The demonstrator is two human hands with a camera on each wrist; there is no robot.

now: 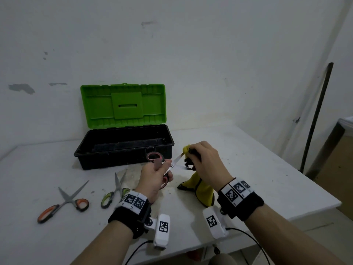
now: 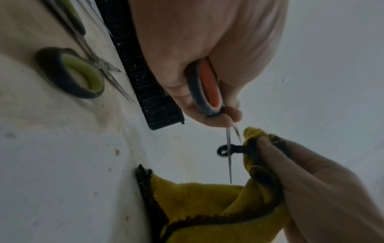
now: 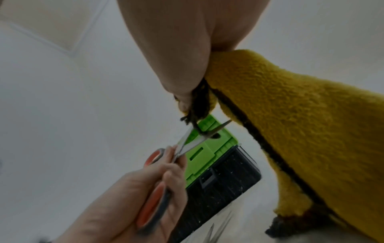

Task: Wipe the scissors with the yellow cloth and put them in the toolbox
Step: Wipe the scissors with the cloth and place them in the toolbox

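Wiping is under way on one pair of scissors, the pair with red-and-dark handles, held above the white table just in front of the toolbox. The left hand grips the handles, fingers curled round them, with the blades parted and pointing right. The right hand pinches a bunched fold of the yellow cloth at the tip of the upper blade; the rest of the cloth hangs down to the table. The lower blade appears bare, so this wipe is judged unfinished.

Remaining work, judged from the layout: finish both blades, close the pair, and place it in the toolbox, which stands open with its green lid raised; as far as the head view shows, no scissors are visible inside it. Two further pairs lie on the table to the left, orange-handled scissors and green-handled scissors, both part open and apparently not yet stowed.

The held blades look plain grey metal, narrow and pointed; any dirt on them is too fine to tell.
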